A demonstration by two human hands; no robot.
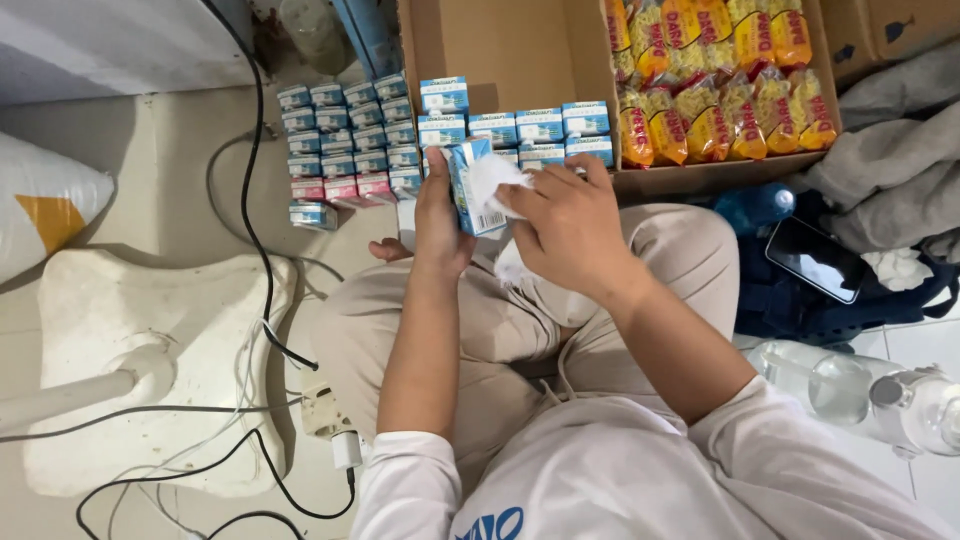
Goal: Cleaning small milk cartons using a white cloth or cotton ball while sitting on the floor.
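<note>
Blue-white carton [472, 188] stands upright in the left hand [440, 225], whose grip holds it closed, above the lap. Right hand [570, 225] pinches a white cloth [495, 180] against its face. Wiping goes best with the carton steady and short, firm strokes.

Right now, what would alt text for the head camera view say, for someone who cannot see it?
A seated person's left hand holds a small blue carton upright while the right hand presses a white cloth against it. Ahead, a cardboard box holds more blue cartons and yellow snack packets; further cartons are stacked on the floor.
</note>
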